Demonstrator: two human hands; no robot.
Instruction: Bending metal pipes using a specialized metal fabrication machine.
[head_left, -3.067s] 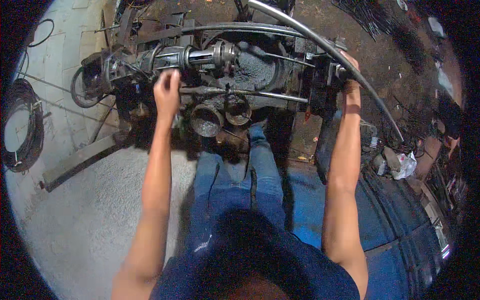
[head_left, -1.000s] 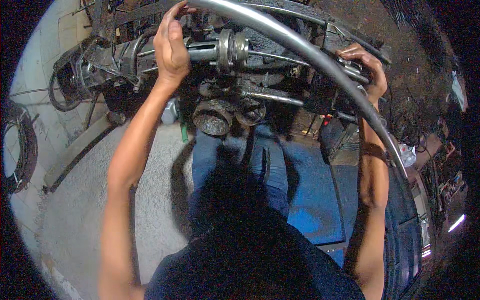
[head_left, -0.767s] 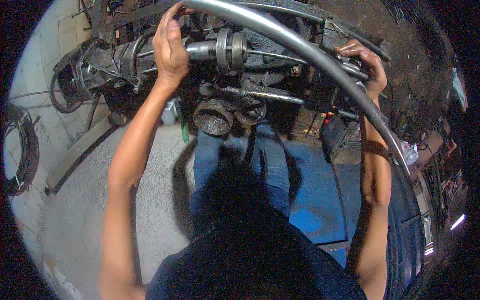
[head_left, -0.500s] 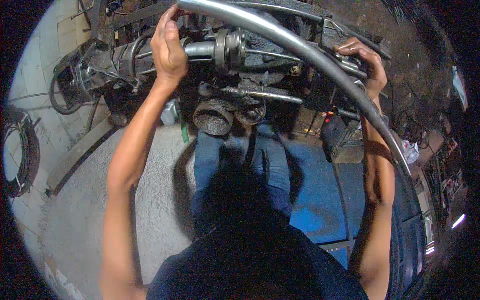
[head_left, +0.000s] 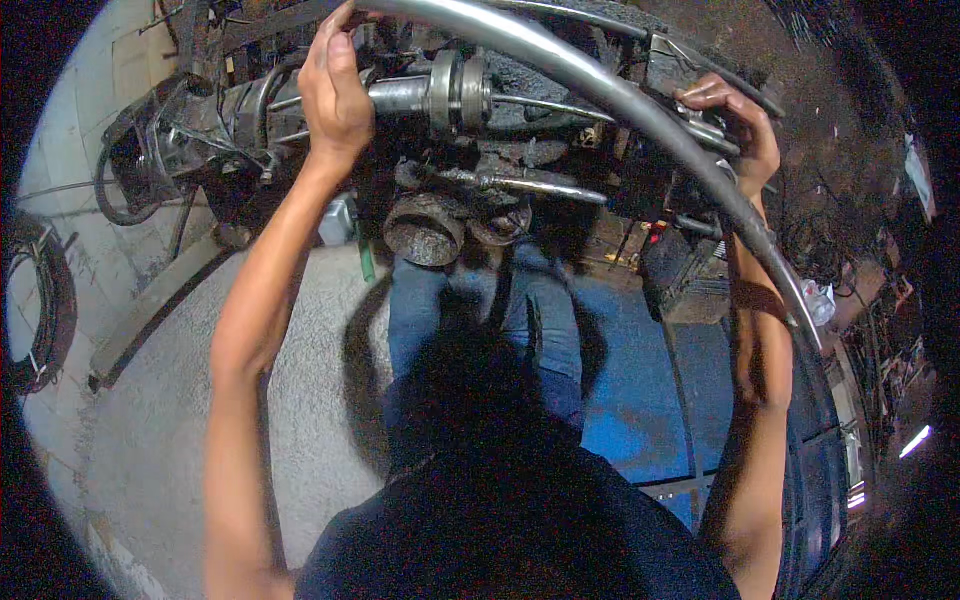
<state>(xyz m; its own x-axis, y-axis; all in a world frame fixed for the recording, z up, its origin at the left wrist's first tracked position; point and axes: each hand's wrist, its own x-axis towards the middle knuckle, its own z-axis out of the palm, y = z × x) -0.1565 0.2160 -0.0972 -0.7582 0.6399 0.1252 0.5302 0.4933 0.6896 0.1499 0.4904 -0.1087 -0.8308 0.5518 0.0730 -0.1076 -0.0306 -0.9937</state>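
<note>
A long, shiny steel tube (head_left: 600,85) crosses the upper view and runs down to the right, passing in front of my right wrist. At its upper left end is my left hand (head_left: 338,95), thumb upright, fingers reaching up and bending behind the tube; the fingertips are partly hidden. My right hand (head_left: 735,115) has its fingers curled over short metal rods (head_left: 710,132) on the machinery behind the tube; what they grip is unclear. Between my hands lies a greasy shaft (head_left: 398,97) with a thick double-rimmed metal ring (head_left: 447,92).
Below the shaft hang rusty round cups (head_left: 425,232) and a thinner rod (head_left: 550,188). A coiled black hose (head_left: 42,305) lies at far left, near a grey beam (head_left: 165,305). The floor is grey (head_left: 300,400) at left and blue (head_left: 630,390) at right. Scrap parts (head_left: 900,370) crowd the right side.
The view has shifted very slightly. Both hands and the steel tube stay in nearly the same places.
</note>
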